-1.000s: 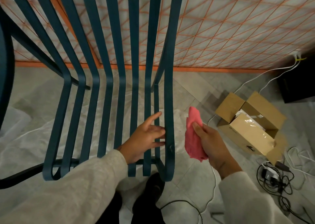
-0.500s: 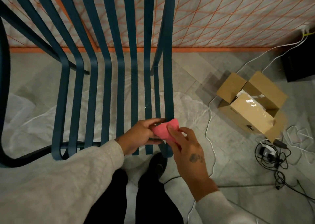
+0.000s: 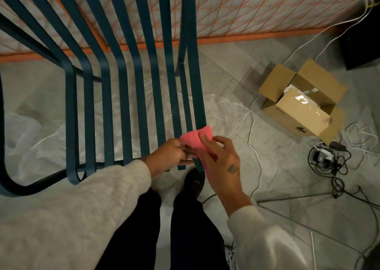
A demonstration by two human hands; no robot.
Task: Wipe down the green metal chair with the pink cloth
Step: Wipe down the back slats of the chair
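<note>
The chair (image 3: 194,85) is seen from above, its slats running away from the person toward the backrest. The cloth (image 3: 195,139) lies at the front right corner of the seat, bunched over the outermost right slat just short of where that slat curls down at the front edge. It appears to be folded over the slat, though how far round it goes cannot be told.

The cloth is held from both sides. The left hand (image 3: 168,156) is placed over the inner slats, and its curled fingers (image 3: 186,153) and thumb pinch the cloth's left end. The right hand (image 3: 222,161) is set at the seat's right edge. Its index finger (image 3: 205,141) is laid across the top of the cloth, the other 3 fingers are bent loosely beside it, and a strip of pink shows beneath the palm. The right thumb is hidden.

A clear plastic sheet (image 3: 222,113) is spread on the floor (image 3: 226,64) under the chair. An open box (image 3: 298,109) stands on the floor well to the right, with tangled cables (image 3: 329,163) near it.
</note>
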